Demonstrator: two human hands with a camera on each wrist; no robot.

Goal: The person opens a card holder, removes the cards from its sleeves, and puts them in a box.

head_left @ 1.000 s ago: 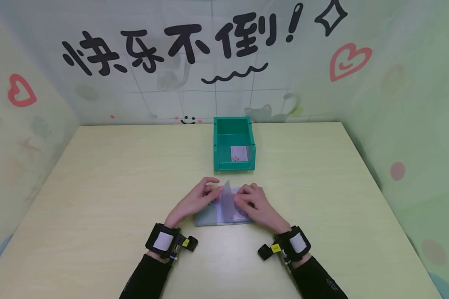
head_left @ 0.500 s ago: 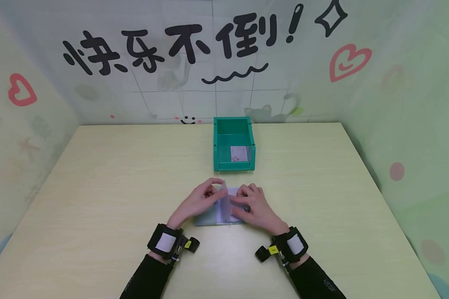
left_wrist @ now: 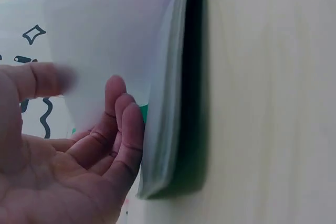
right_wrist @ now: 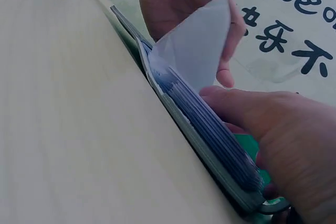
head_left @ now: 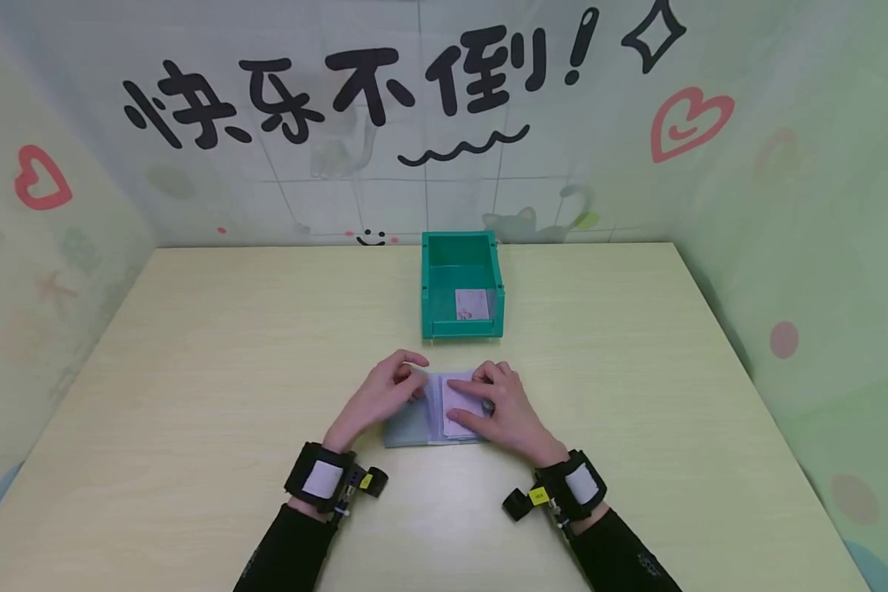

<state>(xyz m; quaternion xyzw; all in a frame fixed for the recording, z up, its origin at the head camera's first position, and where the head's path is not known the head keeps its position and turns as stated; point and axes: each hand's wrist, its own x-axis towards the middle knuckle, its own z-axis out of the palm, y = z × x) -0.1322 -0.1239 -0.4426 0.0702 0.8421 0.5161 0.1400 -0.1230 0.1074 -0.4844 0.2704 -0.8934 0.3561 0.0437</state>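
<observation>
A small card album (head_left: 405,427) with a grey-blue cover lies spread on the table, a thick stack of clear sleeve pages (right_wrist: 205,124) on its right side. A translucent page (left_wrist: 110,35) stands raised beside my left hand (head_left: 385,393). That hand is at the album's left side, its thumb apart from its fingers (left_wrist: 126,135) in the left wrist view. My right hand (head_left: 514,415) rests on the right-hand pages, with index finger and thumb stretched across the top sleeve. In the right wrist view, its thumb (right_wrist: 226,103) presses near the stack's edge.
Behind the album stands a green bin (head_left: 462,329) with a pale pink card (head_left: 473,305) in it. The wooden table (head_left: 229,353) meets a printed backdrop (head_left: 303,197) at the back and sides.
The translucent page between both hands has swung left, baring the right-hand sleeve. My left hand has drawn slightly left; my right hand's index finger and thumb have reached left over the pages.
</observation>
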